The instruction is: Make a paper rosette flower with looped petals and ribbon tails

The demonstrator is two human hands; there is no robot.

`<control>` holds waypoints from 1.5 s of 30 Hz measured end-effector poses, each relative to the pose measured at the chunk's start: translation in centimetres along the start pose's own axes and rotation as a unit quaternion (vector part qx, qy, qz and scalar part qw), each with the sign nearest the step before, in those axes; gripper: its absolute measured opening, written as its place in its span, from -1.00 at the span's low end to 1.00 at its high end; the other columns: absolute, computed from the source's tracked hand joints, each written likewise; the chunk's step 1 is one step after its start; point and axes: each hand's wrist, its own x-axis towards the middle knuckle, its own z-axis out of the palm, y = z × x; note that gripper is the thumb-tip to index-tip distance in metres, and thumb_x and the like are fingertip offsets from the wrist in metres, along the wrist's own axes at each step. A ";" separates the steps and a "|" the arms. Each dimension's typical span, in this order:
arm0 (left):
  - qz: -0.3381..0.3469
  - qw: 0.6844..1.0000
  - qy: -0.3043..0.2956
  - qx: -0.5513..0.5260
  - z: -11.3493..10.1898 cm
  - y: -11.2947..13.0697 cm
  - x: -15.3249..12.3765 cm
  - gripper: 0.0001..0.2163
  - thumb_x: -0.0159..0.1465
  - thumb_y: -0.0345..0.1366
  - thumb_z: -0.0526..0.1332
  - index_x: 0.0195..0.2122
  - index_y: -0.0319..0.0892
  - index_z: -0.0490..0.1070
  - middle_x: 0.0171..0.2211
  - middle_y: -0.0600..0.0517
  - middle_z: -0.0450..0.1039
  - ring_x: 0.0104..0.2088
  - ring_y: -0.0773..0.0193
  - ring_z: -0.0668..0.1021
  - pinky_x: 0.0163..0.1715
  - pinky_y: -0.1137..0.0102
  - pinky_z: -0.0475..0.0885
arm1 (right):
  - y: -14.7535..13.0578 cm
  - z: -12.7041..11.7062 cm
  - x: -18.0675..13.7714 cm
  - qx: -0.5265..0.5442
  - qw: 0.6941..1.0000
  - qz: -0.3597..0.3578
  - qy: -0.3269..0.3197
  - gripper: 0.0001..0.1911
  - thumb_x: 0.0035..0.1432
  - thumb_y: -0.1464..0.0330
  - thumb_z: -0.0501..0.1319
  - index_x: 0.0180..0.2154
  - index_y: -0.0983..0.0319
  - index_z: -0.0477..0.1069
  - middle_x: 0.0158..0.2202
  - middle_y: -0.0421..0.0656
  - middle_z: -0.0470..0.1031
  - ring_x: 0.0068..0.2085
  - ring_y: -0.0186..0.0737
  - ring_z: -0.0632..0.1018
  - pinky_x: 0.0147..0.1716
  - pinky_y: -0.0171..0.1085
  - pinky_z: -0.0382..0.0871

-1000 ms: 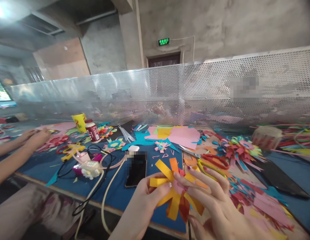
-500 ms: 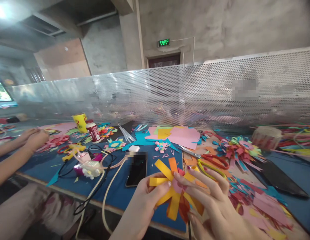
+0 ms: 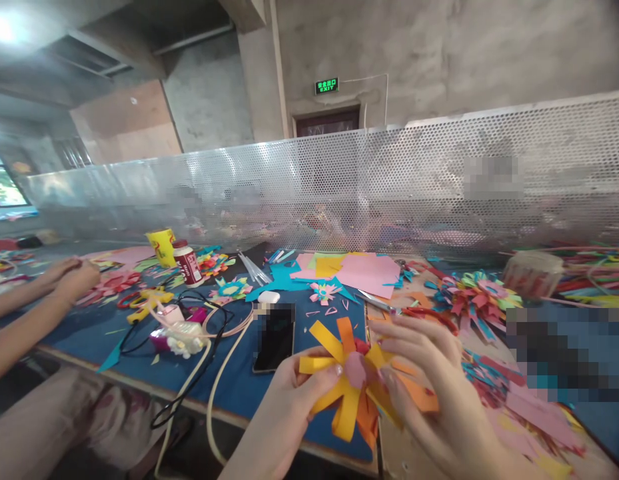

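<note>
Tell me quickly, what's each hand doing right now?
Left hand: closed, thumb and fingers pinching the paper flower by a yellow petal.
Right hand: closed on the same flower, fingers curled over its orange petals.

Bright, soft daylight overall. Hard white glare from a lamp (image 3: 0,27) at top left. The window (image 3: 6,193) at far left is washed pale. Exit sign (image 3: 326,85) glows green and is readable. Table (image 3: 244,393) evenly lit, with faint, diffuse shadows. Wide lens: mesh screen (image 3: 339,187) bows, and the corners stretch and smear. Right hand (image 3: 429,393) and the near edge of the flower (image 3: 354,380) are soft with motion blur; left hand (image 3: 294,400) is sharper. Pixelated patches over the phone (image 3: 274,350), the right of the table and the screen. Hazy behind the mesh.
</note>
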 end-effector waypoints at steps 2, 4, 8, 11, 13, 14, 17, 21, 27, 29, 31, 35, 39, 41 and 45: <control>0.001 1.000 -0.007 0.002 0.1 0.1 -0.1 -0.67 0.07 -0.28 0.34 -0.14 -0.24 0.43 -0.21 -0.10 0.51 -0.18 0.10 0.54 -0.17 0.26 0.40 | -0.1 -0.1 1.0 0.024 0.997 0.071 -0.026 -0.83 0.16 0.38 0.14 -0.17 0.11 0.34 0.03 -0.14 0.35 0.08 -0.01 0.23 -0.04 0.04 0.18; 0.004 1.000 -0.031 0.002 0.2 0.2 -0.2 -0.68 0.08 -0.29 0.33 -0.13 -0.24 0.43 -0.22 -0.09 0.52 -0.18 0.12 0.54 -0.14 0.26 0.39 | -0.2 -0.1 1.8 0.061 0.988 0.128 -0.058 -0.90 0.17 0.28 0.15 -0.24 0.05 0.41 0.07 -0.19 0.30 0.10 0.02 0.19 -0.01 0.11 0.17; 0.009 0.999 -0.047 0.005 0.3 0.2 -0.3 -0.71 0.07 -0.29 0.34 -0.16 -0.24 0.47 -0.26 -0.08 0.53 -0.22 0.16 0.54 -0.17 0.32 0.41 | -0.1 0.3 2.7 0.150 0.962 0.205 -0.104 -0.87 0.16 0.19 0.16 -0.35 0.00 0.48 0.06 -0.24 0.31 0.12 0.00 0.20 0.05 0.14 0.14; 0.005 1.000 -0.028 0.003 0.3 0.2 -0.3 -0.71 0.05 -0.29 0.35 -0.19 -0.24 0.48 -0.29 -0.06 0.53 -0.26 0.19 0.55 -0.21 0.35 0.42 | 0.0 0.5 2.8 0.171 0.951 0.233 -0.108 -0.84 0.15 0.19 0.17 -0.43 0.00 0.49 0.03 -0.25 0.33 0.11 -0.01 0.20 0.07 0.14 0.12; 0.005 1.000 -0.024 0.000 0.3 0.2 -0.2 -0.71 0.05 -0.29 0.36 -0.19 -0.23 0.49 -0.29 -0.05 0.53 -0.26 0.20 0.55 -0.22 0.37 0.42 | 0.0 0.5 2.8 0.165 0.953 0.233 -0.104 -0.84 0.15 0.21 0.17 -0.44 0.01 0.48 0.02 -0.26 0.33 0.11 -0.01 0.18 0.07 0.13 0.10; 0.005 1.000 -0.026 -0.001 0.3 0.3 -0.2 -0.72 0.05 -0.29 0.36 -0.19 -0.23 0.49 -0.29 -0.05 0.53 -0.26 0.20 0.54 -0.22 0.37 0.42 | -0.1 0.5 2.9 0.162 0.955 0.228 -0.101 -0.84 0.15 0.22 0.17 -0.44 0.02 0.48 0.01 -0.25 0.34 0.11 -0.02 0.18 0.07 0.12 0.10; 0.009 0.999 -0.039 -0.007 0.5 0.5 -0.3 -0.72 0.05 -0.29 0.36 -0.19 -0.23 0.50 -0.30 -0.05 0.53 -0.26 0.20 0.54 -0.20 0.35 0.41 | -0.3 0.3 3.0 0.162 0.958 0.217 -0.094 -0.83 0.16 0.26 0.15 -0.44 0.05 0.46 -0.03 -0.21 0.36 0.08 -0.05 0.21 0.06 0.08 0.10; 0.011 0.999 -0.038 -0.011 0.7 0.6 -0.4 -0.73 0.03 -0.30 0.36 -0.22 -0.23 0.50 -0.31 -0.05 0.52 -0.27 0.21 0.53 -0.20 0.35 0.40 | -0.4 0.2 3.2 0.167 0.958 0.217 -0.087 -0.84 0.16 0.29 0.14 -0.44 0.08 0.44 -0.07 -0.18 0.37 0.06 -0.07 0.24 0.03 0.04 0.11; 0.004 1.000 -0.024 -0.012 0.4 0.4 -0.4 -0.70 0.02 -0.27 0.36 -0.20 -0.23 0.48 -0.28 -0.06 0.53 -0.26 0.19 0.54 -0.22 0.35 0.40 | -0.2 0.3 3.1 0.168 0.958 0.217 -0.080 -0.83 0.16 0.29 0.12 -0.44 0.10 0.44 -0.08 -0.16 0.37 0.05 -0.04 0.27 0.01 0.06 0.12; 0.003 1.000 -0.011 -0.016 0.5 0.5 -0.4 -0.70 0.01 -0.28 0.36 -0.21 -0.23 0.48 -0.28 -0.06 0.53 -0.25 0.17 0.55 -0.19 0.33 0.40 | 0.0 0.2 3.0 0.162 0.961 0.212 -0.071 -0.83 0.16 0.27 0.13 -0.44 0.10 0.44 -0.08 -0.16 0.37 0.04 -0.03 0.29 -0.01 0.08 0.15; 0.005 1.000 -0.010 -0.018 0.6 0.6 -0.5 -0.71 0.01 -0.28 0.36 -0.22 -0.23 0.49 -0.29 -0.06 0.54 -0.25 0.16 0.55 -0.17 0.32 0.40 | 0.7 -0.1 3.1 0.144 0.967 0.204 -0.058 -0.83 0.15 0.25 0.14 -0.44 0.10 0.44 -0.09 -0.15 0.38 0.03 -0.01 0.30 -0.02 0.09 0.17; 0.010 1.000 -0.011 -0.020 0.8 0.8 -0.8 -0.71 -0.01 -0.28 0.37 -0.24 -0.24 0.51 -0.30 -0.08 0.55 -0.26 0.14 0.56 -0.20 0.33 0.41 | 2.7 -1.2 3.9 0.092 0.977 0.193 -0.001 -0.85 0.14 0.24 0.16 -0.42 0.11 0.44 -0.12 -0.15 0.41 0.01 -0.02 0.33 -0.01 0.06 0.16; 0.022 0.999 0.012 -0.025 0.8 1.0 -1.1 -0.67 -0.02 -0.30 0.38 -0.20 -0.26 0.51 -0.33 -0.08 0.56 -0.29 0.14 0.57 -0.27 0.37 0.42 | 4.1 -2.1 4.8 0.109 0.967 0.230 0.032 -0.83 0.16 0.21 0.14 -0.38 0.14 0.39 -0.19 -0.14 0.43 -0.07 -0.08 0.40 -0.05 -0.04 0.19; 0.025 0.999 0.028 -0.027 0.7 1.2 -1.3 -0.66 -0.02 -0.31 0.38 -0.18 -0.26 0.50 -0.34 -0.08 0.56 -0.30 0.15 0.57 -0.33 0.41 0.42 | 4.1 -2.0 4.8 0.148 0.951 0.270 0.023 -0.81 0.19 0.20 0.09 -0.36 0.15 0.34 -0.28 -0.17 0.42 -0.18 -0.15 0.43 -0.15 -0.13 0.25; 0.045 0.997 0.060 -0.033 0.2 1.9 -2.3 -0.61 -0.04 -0.30 0.38 -0.14 -0.22 0.49 -0.36 -0.04 0.57 -0.33 0.16 0.57 -0.37 0.42 0.41 | 2.8 0.1 3.7 0.220 0.918 0.324 0.068 -0.73 0.26 0.21 -0.02 -0.46 0.15 0.20 -0.47 -0.24 0.29 -0.39 -0.27 0.37 -0.36 -0.27 0.28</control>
